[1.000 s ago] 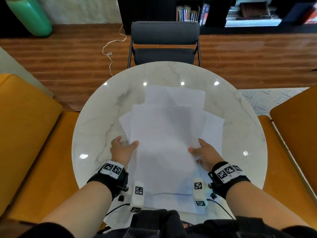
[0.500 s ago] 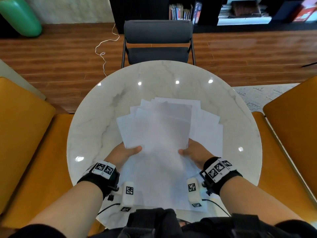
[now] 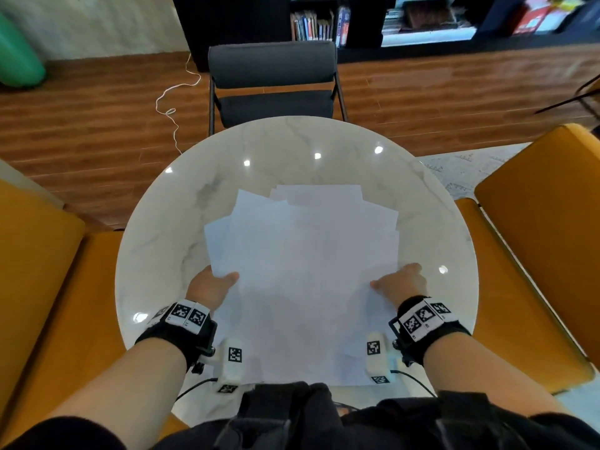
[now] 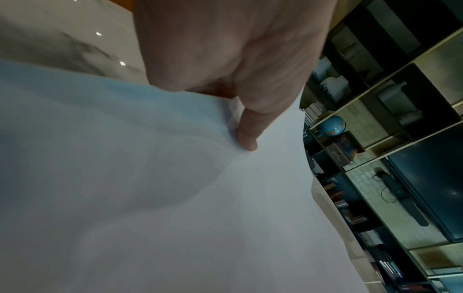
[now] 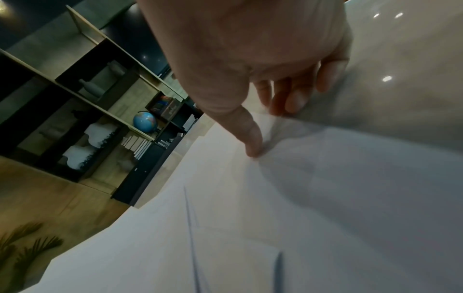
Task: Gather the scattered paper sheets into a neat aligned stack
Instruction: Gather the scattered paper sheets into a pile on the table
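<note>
Several white paper sheets (image 3: 302, 264) lie in a loose, fanned pile on the round marble table (image 3: 168, 241), corners sticking out at different angles. My left hand (image 3: 212, 284) holds the pile's left edge; its thumb (image 4: 246, 136) lies on top and the fingers are hidden under the paper (image 4: 150, 178). My right hand (image 3: 401, 280) holds the right edge. Its thumb (image 5: 251, 138) presses on the top sheet (image 5: 325, 198), and the fingers (image 5: 288, 99) curl down at the paper's edge. The near part of the pile hangs over the table's front rim.
A dark chair (image 3: 272, 82) stands at the table's far side. Orange seats flank the table, left (image 3: 42, 271) and right (image 3: 545, 222). A white cable (image 3: 175, 105) lies on the wooden floor. Bookshelves (image 3: 422, 21) line the back wall.
The pile was drawn toward me and bunched, then both hands slid outward to its left and right edges. The sheets now sit a little wider and flatter.
</note>
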Tool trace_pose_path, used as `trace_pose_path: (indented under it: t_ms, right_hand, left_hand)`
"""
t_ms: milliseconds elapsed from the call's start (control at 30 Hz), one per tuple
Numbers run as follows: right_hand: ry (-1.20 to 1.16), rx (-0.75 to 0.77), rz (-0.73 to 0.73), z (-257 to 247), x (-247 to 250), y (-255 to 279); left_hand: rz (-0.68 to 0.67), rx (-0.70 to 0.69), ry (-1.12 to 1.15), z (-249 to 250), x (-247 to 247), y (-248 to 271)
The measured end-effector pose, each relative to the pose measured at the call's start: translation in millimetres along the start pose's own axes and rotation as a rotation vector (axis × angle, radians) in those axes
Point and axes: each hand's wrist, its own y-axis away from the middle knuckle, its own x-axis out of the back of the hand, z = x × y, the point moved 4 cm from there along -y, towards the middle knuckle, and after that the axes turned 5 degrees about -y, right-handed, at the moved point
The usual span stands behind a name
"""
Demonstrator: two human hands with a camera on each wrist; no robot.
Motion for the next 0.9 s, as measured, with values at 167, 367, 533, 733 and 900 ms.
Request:
trace_pose_path:
  t_ms: [167,367,533,733,900]
  right_hand:
    - [0.085,0.203,-0.165,-10,-19,7]
    - [-0.289,0.212,-0.084,-6,-5,8]
    - [-0.431,0.204,-0.161,-6,0,13]
    - [-0.334,0.285,-0.439,-17,-29,-9]
    - [-0.223,0.293,-0.536,-43,-40,29]
  left_hand:
    - [-0.061,0.020,0.094,0,-9,0]
    - [-0.095,0.064,0.170,-12,-3,-5]
    - [-0.240,0.098,0.293,-9,-2,3]
    - [-0.318,0.051,0.238,2,-12,10]
    - [-0.255,0.053,0.193,9,-25,-2]
